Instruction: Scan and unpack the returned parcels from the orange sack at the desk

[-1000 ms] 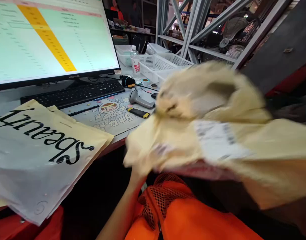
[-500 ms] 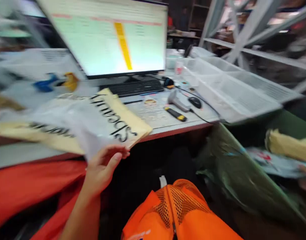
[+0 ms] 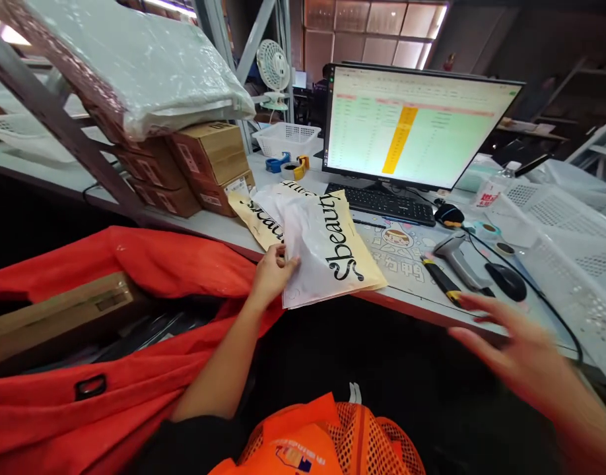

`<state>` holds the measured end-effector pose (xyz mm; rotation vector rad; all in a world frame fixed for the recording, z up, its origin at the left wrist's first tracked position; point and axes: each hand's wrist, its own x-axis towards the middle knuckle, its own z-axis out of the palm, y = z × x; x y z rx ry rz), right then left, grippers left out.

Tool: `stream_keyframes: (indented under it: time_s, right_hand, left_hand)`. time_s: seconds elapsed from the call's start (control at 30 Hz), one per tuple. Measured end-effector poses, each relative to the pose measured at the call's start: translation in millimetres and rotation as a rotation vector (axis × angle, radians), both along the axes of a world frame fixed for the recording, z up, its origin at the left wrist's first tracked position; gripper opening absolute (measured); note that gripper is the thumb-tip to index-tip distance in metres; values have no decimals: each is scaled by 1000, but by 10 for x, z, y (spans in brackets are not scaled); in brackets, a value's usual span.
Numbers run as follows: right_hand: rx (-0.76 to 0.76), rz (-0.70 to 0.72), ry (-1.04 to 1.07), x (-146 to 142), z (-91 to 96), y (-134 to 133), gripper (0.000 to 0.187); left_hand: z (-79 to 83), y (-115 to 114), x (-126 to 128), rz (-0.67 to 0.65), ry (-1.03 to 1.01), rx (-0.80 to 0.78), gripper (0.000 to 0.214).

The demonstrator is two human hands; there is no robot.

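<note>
My left hand [image 3: 272, 272] pinches the near edge of the top mailer bag [image 3: 327, 247], a white and cream bag printed "Sbeauty", on a small stack at the front edge of the desk [image 3: 412, 293]. More cream bags [image 3: 256, 218] fan out beneath it. My right hand [image 3: 518, 349] hovers to the right, below the desk edge, fingers spread and blurred, holding nothing. It is nearest the barcode scanner [image 3: 456, 254] and the yellow-black utility knife [image 3: 441, 280].
A monitor [image 3: 416, 125] with a spreadsheet, a keyboard [image 3: 387, 203] and a mouse [image 3: 505, 280] sit on the desk. White mesh baskets [image 3: 570, 244] stand at right, cardboard boxes [image 3: 204, 165] at left. An open red sack [image 3: 134, 277] holding a brown box [image 3: 55, 313] lies at my left.
The cream parcel I held a second ago is gone from my hands. My view has swung left; my left hand now grips the top Sbeauty bag and my right hand is free.
</note>
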<state>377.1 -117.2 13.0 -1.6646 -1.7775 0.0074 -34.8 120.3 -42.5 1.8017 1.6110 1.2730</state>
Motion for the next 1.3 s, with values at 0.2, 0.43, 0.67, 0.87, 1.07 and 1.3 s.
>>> stream_keyframes:
  time_s: [0.2, 0.43, 0.67, 0.87, 1.07, 1.3]
  right_hand:
    - [-154, 196, -317, -929, -339, 1350, 100]
    - [26, 214, -497, -1112, -666, 1659, 87]
    - [314, 196, -79, -811, -663, 1681, 74]
    - [410, -197, 504, -333, -171, 1553, 42]
    - [551, -68, 1040, 60, 51, 1427, 40]
    - [96, 116, 1082, 188, -76, 1412, 61]
  left_hand:
    - [23, -53, 152, -92, -555, -274, 64]
    - [19, -56, 254, -275, -544, -334, 51]
    - [157, 153, -106, 29, -189, 115, 31]
    - [308, 128, 81, -165, -177, 166, 45]
    - [681, 336, 459, -462, -438, 153, 98]
    - [785, 545, 699, -788, -592, -360, 81]
